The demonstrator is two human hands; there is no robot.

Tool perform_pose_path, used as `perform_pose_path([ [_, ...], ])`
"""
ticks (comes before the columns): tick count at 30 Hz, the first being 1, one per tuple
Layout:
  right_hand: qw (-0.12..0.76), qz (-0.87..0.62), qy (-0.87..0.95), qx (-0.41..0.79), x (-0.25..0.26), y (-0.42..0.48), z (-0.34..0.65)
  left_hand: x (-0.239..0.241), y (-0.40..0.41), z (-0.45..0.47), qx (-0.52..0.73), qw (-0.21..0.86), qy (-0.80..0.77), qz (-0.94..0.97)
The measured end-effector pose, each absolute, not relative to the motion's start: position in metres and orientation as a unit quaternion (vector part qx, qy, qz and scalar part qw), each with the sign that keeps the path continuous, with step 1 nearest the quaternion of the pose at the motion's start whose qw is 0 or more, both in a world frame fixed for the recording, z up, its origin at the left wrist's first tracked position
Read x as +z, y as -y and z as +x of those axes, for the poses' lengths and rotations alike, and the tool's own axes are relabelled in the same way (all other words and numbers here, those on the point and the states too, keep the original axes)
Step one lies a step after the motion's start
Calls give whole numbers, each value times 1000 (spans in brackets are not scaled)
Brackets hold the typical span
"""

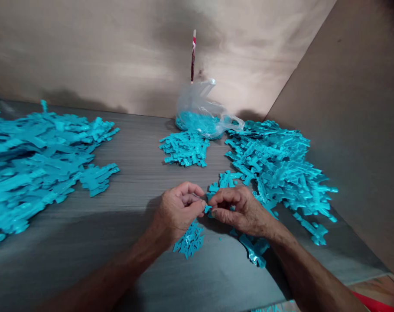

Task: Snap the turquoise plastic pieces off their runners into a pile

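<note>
Between the fingertips of both hands is a small turquoise plastic piece [207, 209]; its exact shape is mostly hidden. My left hand [182, 210] is closed, pinching the piece's left side between thumb and fingers. From the right, my right hand [239, 210] is closed in a pinch at the other side of it. A small heap of turquoise scraps [188, 240] lies just below my left hand. Flat turquoise plastic parts [228, 178] lie behind my right hand, and a larger turquoise part [253, 251] lies below it, partly hidden by the wrist.
A large heap of turquoise parts [37, 160] covers the table's [135, 173] left side. Another heap [278, 164] spreads along the right. At the back, a clear plastic bag [200, 106] holds turquoise pieces, behind a small pile [185, 149]. A thin stick [193, 56] rises near the bag. Panels stand behind and right.
</note>
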State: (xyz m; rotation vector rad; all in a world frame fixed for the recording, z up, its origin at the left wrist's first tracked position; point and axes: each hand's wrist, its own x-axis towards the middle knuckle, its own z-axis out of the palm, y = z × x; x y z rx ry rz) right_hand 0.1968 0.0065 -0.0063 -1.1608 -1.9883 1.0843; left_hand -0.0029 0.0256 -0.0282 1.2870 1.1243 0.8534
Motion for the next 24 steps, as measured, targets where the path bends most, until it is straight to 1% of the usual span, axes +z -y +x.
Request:
perform_pose_path([
  [8,365,-381,790,311,-9,-7,192,-12,-25,2,351,599,-488,529],
  [11,379,-356,803,292,-10,-7,192,-6,-23,3,345,621,-488,508],
  [14,385,-364,800,282,-11,-6,192,-3,-22,4,352,625,-485,500],
  [19,422,-361,790,259,-13,-7,192,-5,-21,5,369,635,-462,497],
  [24,425,-354,794,252,-12,-7,191,-17,-22,3,385,624,-451,508],
])
